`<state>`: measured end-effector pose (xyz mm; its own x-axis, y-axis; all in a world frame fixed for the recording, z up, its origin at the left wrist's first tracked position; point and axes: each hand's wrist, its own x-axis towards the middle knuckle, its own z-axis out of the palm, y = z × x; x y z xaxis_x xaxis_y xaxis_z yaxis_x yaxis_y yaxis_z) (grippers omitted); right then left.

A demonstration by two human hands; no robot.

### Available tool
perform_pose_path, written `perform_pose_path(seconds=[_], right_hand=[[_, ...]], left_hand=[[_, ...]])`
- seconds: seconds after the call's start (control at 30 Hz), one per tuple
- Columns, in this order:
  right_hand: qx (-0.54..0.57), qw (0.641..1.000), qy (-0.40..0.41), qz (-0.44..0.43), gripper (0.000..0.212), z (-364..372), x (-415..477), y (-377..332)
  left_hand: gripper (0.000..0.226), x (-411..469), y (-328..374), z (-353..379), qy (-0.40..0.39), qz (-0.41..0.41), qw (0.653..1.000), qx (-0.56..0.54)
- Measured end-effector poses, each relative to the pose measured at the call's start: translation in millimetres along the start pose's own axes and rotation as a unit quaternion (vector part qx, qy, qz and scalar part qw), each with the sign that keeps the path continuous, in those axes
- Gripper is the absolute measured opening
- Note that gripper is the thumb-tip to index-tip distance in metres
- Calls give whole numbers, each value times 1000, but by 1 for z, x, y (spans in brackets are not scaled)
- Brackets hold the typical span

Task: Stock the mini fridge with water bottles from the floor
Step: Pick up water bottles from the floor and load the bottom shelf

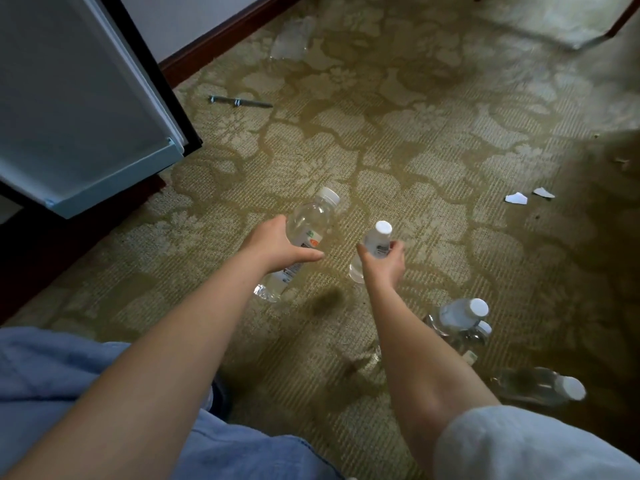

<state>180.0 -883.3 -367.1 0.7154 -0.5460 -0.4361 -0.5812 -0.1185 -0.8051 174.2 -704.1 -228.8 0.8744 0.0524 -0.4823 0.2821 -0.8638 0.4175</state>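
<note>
My left hand [277, 245] grips a clear water bottle [313, 216] with a white cap around its middle, held tilted above the carpet. My right hand [386, 261] grips a second white-capped bottle [377, 239] by its upper part, cap pointing up. The mini fridge's open door [86, 109] stands at the upper left, its pale inner side and door shelf facing me. The fridge's inside is out of view. More bottles [460, 318] lie in a cluster on the floor at the right, and another bottle [540, 386] lies near my right forearm.
Patterned green carpet [398, 140] covers the floor. A crumpled clear plastic wrap [292, 38] lies by the dark baseboard at the top. A thin rod [239, 102] lies near the fridge door. White paper scraps [516, 198] sit at the right.
</note>
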Motion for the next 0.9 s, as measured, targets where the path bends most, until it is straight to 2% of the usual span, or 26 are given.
perform_pose_path(seconds=[0.2,0.4,0.57,0.7,0.8,0.9], right_hand=[[25,993,-71,-92,49,44,-50,-54],[23,966,-173,-193,47,90,-126,-132],[10,937,-240,-253,48,134,-196,-187],[-20,906,-291,-307,52,174,-255,-216],[-26,887,-321,-332,50,201,-301,-234],[-33,865,-358,-349,52,231,-345,-247]], left_hand=[[90,-17,-22,-46,83,-21,995,-45],[94,-45,-74,-117,190,-74,974,-101],[81,-79,-126,-181,282,-101,944,-138],[81,-113,-174,-225,339,-119,916,-177],[66,-141,-212,-248,390,-137,886,-208],[68,-166,-257,-262,435,-165,851,-243]])
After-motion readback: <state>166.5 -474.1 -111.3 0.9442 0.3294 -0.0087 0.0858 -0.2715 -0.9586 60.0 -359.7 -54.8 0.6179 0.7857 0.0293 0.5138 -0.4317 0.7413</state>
